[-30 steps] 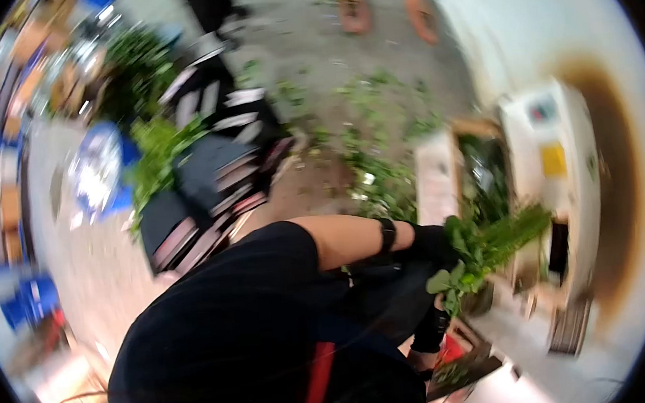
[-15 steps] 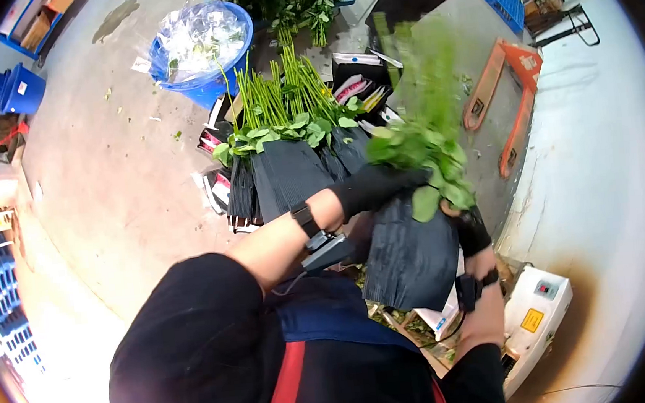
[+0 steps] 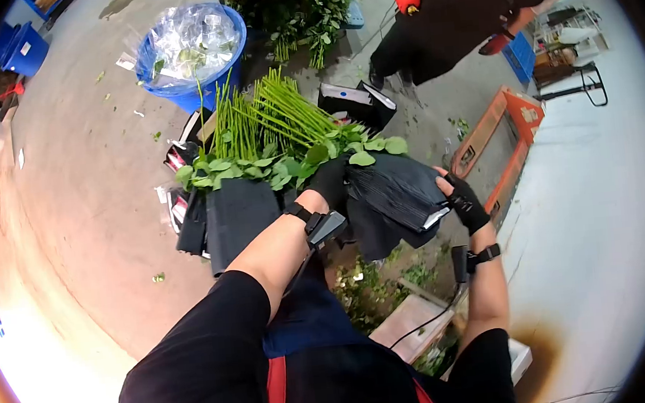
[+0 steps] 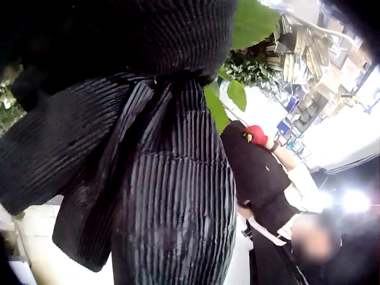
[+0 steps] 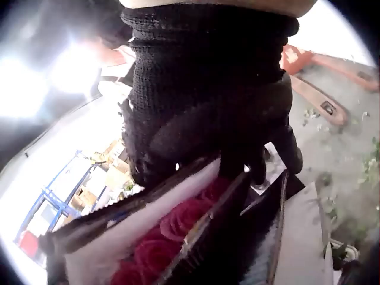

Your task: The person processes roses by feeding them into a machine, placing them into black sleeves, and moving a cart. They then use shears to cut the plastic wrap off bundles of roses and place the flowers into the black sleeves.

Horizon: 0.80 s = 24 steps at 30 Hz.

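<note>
My black-gloved left hand (image 3: 329, 184) grips a bunch of roses (image 3: 394, 191) at its neck, where the black corrugated wrap narrows below the leaves. Its green stems (image 3: 288, 112) slant up and left over the other bunches. The left wrist view shows the ribbed wrap (image 4: 178, 202) gathered tight beneath the glove. At the flower end, my right hand (image 3: 467, 203), in a fingerless black glove, holds the wrap's edge, thumb on top. Pink-red roses (image 5: 163, 234) show inside the wrapped end in the right wrist view, right below that hand (image 5: 214, 113).
More black-wrapped bunches (image 3: 243, 216) lie to the left. Behind them stands a blue tub (image 3: 209, 92) with clear plastic. A person in a dark apron (image 3: 444, 18) stands at the back right, near an orange pallet jack (image 3: 485, 130). Scattered leaves and a wooden frame (image 3: 410, 328) lie below.
The bunch has come down from upright onto the pile, its stems now tilted left. My right hand has shifted from the leaves to the wrap's flower end. More of the other person shows.
</note>
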{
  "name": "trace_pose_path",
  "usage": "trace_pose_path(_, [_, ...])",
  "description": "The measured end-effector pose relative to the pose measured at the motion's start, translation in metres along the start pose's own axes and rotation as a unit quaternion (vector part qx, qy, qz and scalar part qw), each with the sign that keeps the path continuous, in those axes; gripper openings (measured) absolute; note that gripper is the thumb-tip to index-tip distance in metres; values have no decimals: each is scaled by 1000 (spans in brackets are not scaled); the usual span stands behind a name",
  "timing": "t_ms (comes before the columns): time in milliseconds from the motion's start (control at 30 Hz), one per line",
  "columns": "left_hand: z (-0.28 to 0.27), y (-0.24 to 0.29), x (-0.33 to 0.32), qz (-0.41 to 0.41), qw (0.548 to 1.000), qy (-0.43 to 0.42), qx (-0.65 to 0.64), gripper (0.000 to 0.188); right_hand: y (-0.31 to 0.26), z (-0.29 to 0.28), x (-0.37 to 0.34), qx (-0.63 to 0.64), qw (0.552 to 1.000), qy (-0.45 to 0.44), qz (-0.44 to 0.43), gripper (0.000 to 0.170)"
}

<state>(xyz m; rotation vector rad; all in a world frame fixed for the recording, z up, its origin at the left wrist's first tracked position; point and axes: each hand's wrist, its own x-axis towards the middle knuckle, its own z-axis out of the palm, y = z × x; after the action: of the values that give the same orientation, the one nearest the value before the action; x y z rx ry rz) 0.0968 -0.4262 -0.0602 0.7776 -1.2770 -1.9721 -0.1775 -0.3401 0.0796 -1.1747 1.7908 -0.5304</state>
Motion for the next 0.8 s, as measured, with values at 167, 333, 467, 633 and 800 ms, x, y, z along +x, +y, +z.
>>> trace_pose_path(167, [43,22,41,-279,856,196,-388,32,90,-27,66,211,975,-5,76,45])
trace_pose_path(333, [80,32,53,-170,926,206,-266,33,111,-75,90,171,982,-12,74,47])
trace_pose_path(467, [42,-1,69,-176,934,210,-230,41,110,-35,119,92,996,-2,-4,52])
trace_pose_path(633, [-35,-106,63,-154,921,156,322,44,221,48,179,214,975,-5,50,33])
trace_pose_path(800, [-4,-60,65,-212,911,285,210,44,164,31,165,55,995,87,-7,30])
